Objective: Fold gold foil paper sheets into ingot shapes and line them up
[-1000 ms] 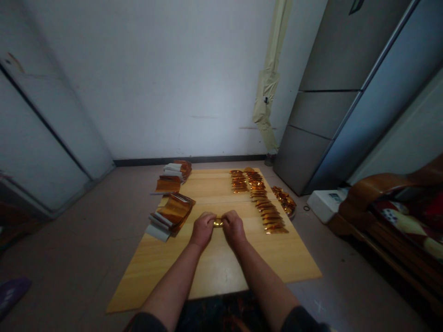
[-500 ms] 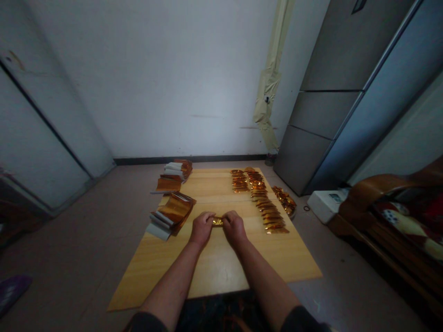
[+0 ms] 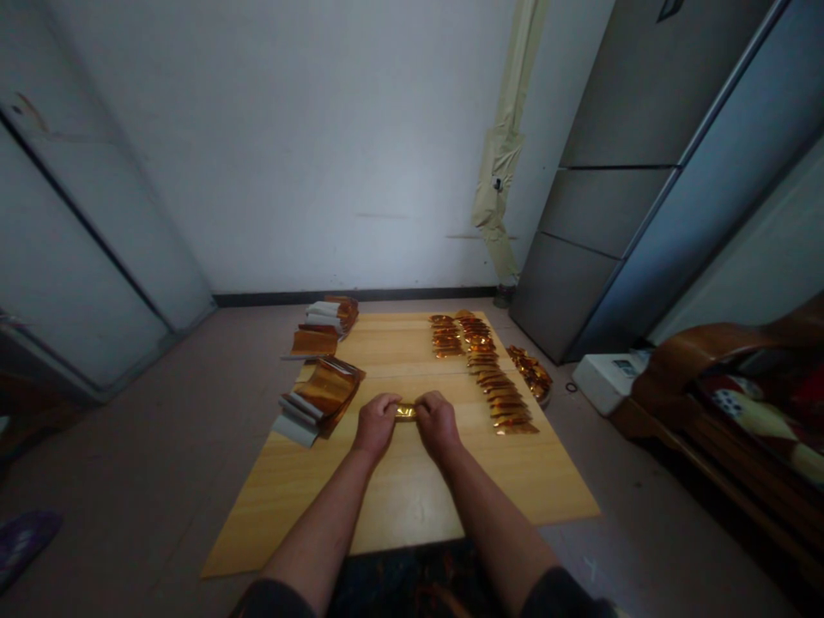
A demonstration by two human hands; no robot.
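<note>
- White wall (image 3: pixel 276 146) is standing along the far side of the room, with a tall grey refrigerator (image 3: pixel 611 215) at the far right and a pale cloth (image 3: pixel 499 154) hanging beside it.
- Pale wooden board (image 3: pixel 399 506) is lying flat on the floor (image 3: pixel 129 429), its grain running across it.
- Small gold foil strip (image 3: pixel 405 412) is sitting near the middle of the board, shiny, amber and narrow, and its ends are hidden between the hands.
- Left hand (image 3: pixel 377 425) is pressing on the strip's left end, and right hand (image 3: pixel 438 425) is pressing on its right end; the two hands are almost touching.
- Fingers (image 3: pixel 386 402) of both hands are curled narrowly over the strip, holding it close to the board.
- Loose stack of amber film with grey-white strips (image 3: pixel 318 399) is lying just left of the left hand, on the board's left edge.
- Second amber and white pile (image 3: pixel 325 326) is resting farther away, at the board's far left corner.
- Long row of folded gold pieces (image 3: pixel 495 395) is running from the far edge toward the near right, well beside the right hand.
- Shorter row of gold pieces (image 3: pixel 447 336) is lying left of it, near the far edge.
- Heap of gold pieces (image 3: pixel 531 373) is sitting at the board's right edge.
</note>
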